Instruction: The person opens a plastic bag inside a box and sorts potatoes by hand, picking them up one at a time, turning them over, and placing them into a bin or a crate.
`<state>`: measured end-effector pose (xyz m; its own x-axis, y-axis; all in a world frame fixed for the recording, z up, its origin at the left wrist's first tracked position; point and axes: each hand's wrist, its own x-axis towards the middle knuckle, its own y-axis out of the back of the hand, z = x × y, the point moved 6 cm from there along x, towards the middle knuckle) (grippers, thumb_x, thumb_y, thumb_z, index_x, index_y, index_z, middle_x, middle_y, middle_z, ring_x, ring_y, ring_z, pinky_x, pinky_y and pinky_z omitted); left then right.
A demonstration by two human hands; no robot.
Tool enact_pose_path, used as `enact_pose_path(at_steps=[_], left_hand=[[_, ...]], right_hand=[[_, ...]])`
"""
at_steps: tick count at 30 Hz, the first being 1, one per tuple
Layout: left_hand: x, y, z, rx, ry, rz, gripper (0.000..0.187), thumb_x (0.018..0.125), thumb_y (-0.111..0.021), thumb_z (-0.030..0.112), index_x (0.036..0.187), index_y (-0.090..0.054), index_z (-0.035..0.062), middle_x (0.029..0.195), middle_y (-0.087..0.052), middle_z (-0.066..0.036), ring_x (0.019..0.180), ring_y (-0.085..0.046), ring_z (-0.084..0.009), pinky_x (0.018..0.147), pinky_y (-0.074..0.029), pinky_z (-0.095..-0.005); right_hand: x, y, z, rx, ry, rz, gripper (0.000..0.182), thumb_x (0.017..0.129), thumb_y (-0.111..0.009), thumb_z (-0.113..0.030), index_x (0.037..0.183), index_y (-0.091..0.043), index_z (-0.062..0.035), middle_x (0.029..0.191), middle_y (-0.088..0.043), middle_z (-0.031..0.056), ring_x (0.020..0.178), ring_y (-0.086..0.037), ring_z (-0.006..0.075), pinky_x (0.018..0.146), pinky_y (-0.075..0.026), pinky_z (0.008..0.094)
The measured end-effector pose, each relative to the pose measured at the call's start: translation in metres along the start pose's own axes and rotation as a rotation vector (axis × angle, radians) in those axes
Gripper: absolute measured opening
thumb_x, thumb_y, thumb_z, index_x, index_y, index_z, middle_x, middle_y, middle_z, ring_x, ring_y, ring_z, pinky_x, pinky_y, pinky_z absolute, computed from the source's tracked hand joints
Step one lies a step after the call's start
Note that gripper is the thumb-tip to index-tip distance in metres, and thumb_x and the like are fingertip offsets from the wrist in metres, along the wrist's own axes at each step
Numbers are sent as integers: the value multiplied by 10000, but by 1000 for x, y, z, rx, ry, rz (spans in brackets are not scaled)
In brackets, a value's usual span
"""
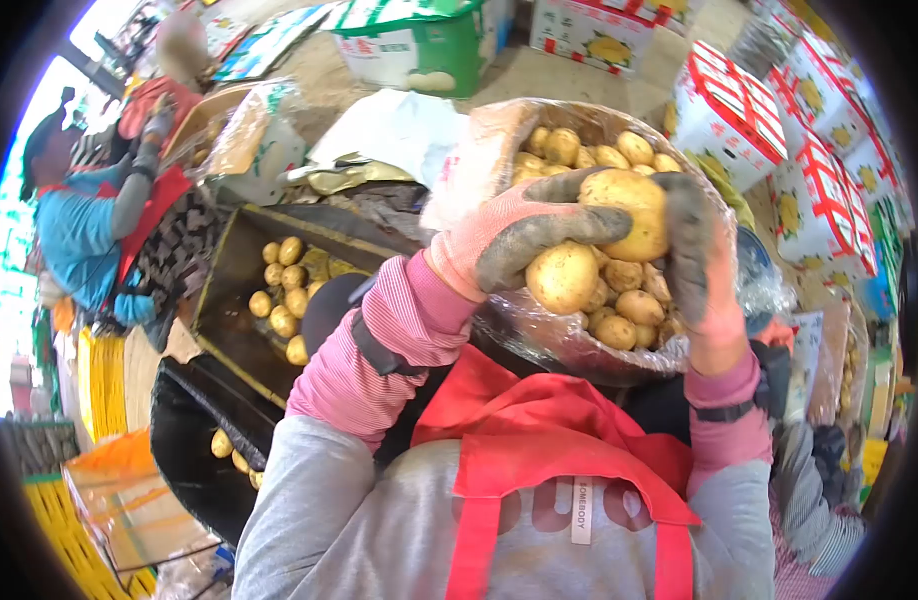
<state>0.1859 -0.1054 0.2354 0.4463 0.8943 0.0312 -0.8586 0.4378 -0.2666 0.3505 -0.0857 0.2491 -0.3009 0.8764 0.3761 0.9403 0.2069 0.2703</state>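
Observation:
Both my hands wear pink gloves with dark grey, dirt-stained fingers. My left hand point(539, 232) is closed around a large yellow potato point(627, 212), its fingers behind and its thumb across the front. A second potato point(563, 278) sits just under that thumb, against the glove. From the other side, my right hand point(701, 250) presses its bent fingers to the large potato. Below and behind the hands is a round container point(589, 108) lined with clear plastic film. Many smaller potatoes point(639, 306) fill it.
Left of my lap stand a dark bin point(241, 345) with several potatoes and a black container point(184, 440) with more. White and red potato cartons point(729, 115) line the right side, and a green box point(409, 45) stands ahead. A co-worker point(89, 220) sits at left.

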Motion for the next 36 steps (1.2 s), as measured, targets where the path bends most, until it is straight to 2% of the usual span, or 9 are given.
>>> enact_pose_path(at_steps=[3,4,11,15,24,28,31,33,36], left_hand=[[-45,13,43,-245,80,63,385,878,-604,201,1184,-547,-26,1043,-636,-160,852,-651,-178,713,-547,-306],[-61,26,62,-206,-121,193,409,873,-636,231,1203,-549,6,937,-646,-114,608,-643,-167,532,-519,-276],[-192,171,57,242,-426,813,395,900,-601,167,1256,-525,12,1133,-617,-70,1019,-587,-191,862,-490,-334],[-295,231,22,-353,-615,881,431,885,-600,183,1270,-487,25,1155,-593,-140,1049,-594,-311,915,-509,-404],[-680,209,176,-263,-1212,1213,359,852,-594,104,1169,-527,-52,1154,-589,-219,1098,-574,-365,968,-495,-491],[-816,186,257,223,-1338,1877,385,875,-591,196,1186,-536,-24,1159,-594,-208,1104,-573,-323,977,-472,-460],[-808,226,251,10,-1244,1831,437,887,-600,282,1208,-536,-7,1198,-583,-205,1124,-563,-312,982,-448,-451],[-724,288,228,-747,-1025,872,474,895,-606,340,1223,-536,4,1223,-576,-203,1137,-556,-305,986,-431,-446],[-531,301,174,88,-537,1376,509,964,-464,409,1311,-452,37,1271,-543,-194,1214,-513,-312,994,-447,-423]], right_hand=[[4,14,-21,249,-143,6,439,997,-383,-326,1262,-517,-3,1022,-587,17,689,-480,42,581,-367,181],[4,19,-22,318,-28,50,544,1004,-331,-427,1276,-502,12,1055,-593,27,717,-474,37,592,-366,175],[7,33,53,307,-290,129,510,999,-391,-408,1298,-520,-16,1192,-583,56,941,-583,119,753,-468,234],[6,51,112,240,-243,36,444,1000,-394,-247,1372,-432,-5,1321,-516,106,1094,-569,209,937,-459,318],[7,59,159,388,-437,-394,535,993,-348,-312,1448,-317,-32,1441,-398,105,1277,-429,235,1079,-334,371],[14,70,148,336,-425,-417,544,991,-350,-323,1449,-313,-31,1442,-395,108,1284,-421,236,1082,-329,373],[16,74,140,370,-388,-439,551,990,-352,-330,1451,-310,-30,1444,-393,110,1289,-415,236,1084,-325,375],[6,68,128,591,-218,-566,640,981,-319,-448,1467,-278,-34,1498,-319,114,1323,-380,252,1099,-283,403],[9,70,96,189,-324,-275,436,953,-487,-300,1272,-541,-8,1154,-611,65,1015,-579,167,891,-452,300]])
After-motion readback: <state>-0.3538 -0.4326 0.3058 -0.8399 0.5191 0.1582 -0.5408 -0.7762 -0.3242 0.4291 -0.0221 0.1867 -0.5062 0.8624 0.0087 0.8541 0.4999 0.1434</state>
